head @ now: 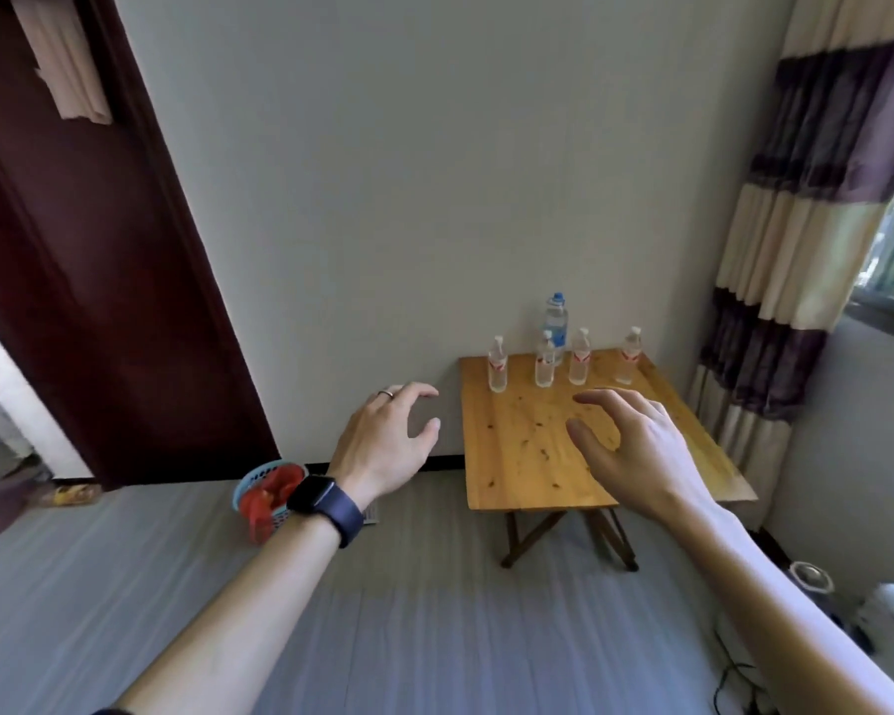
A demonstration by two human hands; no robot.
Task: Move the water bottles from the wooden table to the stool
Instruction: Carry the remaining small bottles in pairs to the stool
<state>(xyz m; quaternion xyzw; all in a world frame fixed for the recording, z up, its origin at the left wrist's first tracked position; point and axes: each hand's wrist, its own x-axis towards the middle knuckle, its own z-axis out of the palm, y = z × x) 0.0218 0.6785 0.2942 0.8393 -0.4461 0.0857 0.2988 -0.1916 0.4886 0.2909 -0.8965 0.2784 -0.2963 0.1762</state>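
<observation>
A small wooden folding table (527, 456) stands against the wall. Along its far edge stand several small clear water bottles with red labels: one at the left (497, 371), two in the middle (544, 364) (579, 362), one at the right (629, 361). Behind them rises a taller bottle with a blue cap (556, 317). My left hand (383, 438), with a ring and a dark watch, hovers left of the table, fingers loosely spread, holding nothing. My right hand (625, 446) hangs over the tabletop short of the bottles, fingers relaxed and empty. No stool is in view.
A blue basket with something red in it (267, 490) sits on the floor by the wall, partly behind my left wrist. A dark door (89, 281) is at the left, a striped curtain (790, 240) at the right. A round metal object (810, 577) and cables lie at the lower right.
</observation>
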